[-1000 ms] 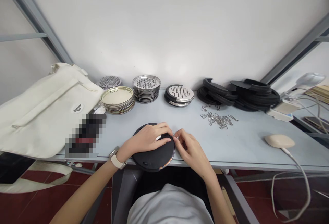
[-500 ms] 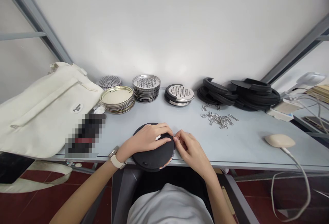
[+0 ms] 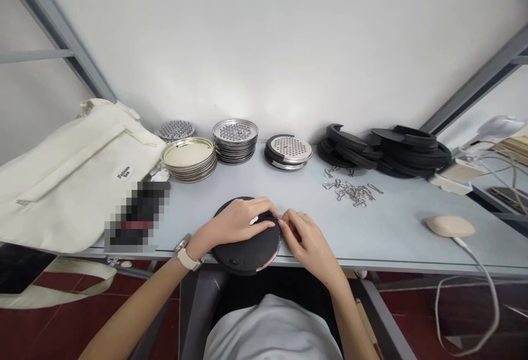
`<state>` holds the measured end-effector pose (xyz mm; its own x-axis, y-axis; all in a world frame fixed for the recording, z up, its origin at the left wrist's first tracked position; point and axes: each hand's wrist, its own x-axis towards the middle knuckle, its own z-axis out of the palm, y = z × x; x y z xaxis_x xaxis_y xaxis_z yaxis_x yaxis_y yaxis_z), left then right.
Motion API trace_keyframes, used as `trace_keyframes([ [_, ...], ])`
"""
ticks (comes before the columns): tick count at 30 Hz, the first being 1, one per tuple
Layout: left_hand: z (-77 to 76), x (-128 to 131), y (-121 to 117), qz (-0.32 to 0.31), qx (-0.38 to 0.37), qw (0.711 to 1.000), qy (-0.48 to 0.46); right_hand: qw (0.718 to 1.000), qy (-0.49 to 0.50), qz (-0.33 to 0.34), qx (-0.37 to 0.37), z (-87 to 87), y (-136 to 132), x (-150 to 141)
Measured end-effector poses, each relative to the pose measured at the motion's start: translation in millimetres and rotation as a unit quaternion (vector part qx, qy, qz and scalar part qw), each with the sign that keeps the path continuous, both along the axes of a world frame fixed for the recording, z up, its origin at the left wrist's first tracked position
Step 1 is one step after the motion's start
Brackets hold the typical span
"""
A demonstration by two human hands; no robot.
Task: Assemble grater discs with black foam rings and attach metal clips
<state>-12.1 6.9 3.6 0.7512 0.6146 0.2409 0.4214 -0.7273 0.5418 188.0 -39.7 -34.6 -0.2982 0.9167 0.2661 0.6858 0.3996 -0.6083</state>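
A round black disc (image 3: 247, 247) with a shiny metal rim along its lower right lies at the table's front edge, jutting slightly over it. My left hand (image 3: 241, 219) lies across the top of the disc, holding it, with thumb and forefinger brought close together at its right edge. My right hand (image 3: 303, 236) pinches a small metal wire clip (image 3: 278, 218) at that same edge, close to the left fingertips. Most of the clip is hidden by the fingers. A bit of white (image 3: 253, 221) shows between the left thumb and fingers.
Behind the disc stand stacked gold lids (image 3: 188, 153), metal grater plates (image 3: 235, 134) and a black-rimmed grater plate (image 3: 291, 150). Loose wire clips (image 3: 350, 190) lie at right, before black rings (image 3: 346, 148). A white bag (image 3: 78, 178) sits left; a corded mouse-shaped device (image 3: 449, 226) right.
Both hands stay at the disc's right edge. A little more of the metal clip shows between the fingertips; otherwise the scene looks the same.
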Motion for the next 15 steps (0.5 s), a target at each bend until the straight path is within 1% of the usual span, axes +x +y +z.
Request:
trace_keyframes([
  [15,-0.7,0.3,0.6,0.001,-0.001,1.000,0.000,1.000,-0.002,-0.001,0.002,-1.5,-0.1,-1.1],
])
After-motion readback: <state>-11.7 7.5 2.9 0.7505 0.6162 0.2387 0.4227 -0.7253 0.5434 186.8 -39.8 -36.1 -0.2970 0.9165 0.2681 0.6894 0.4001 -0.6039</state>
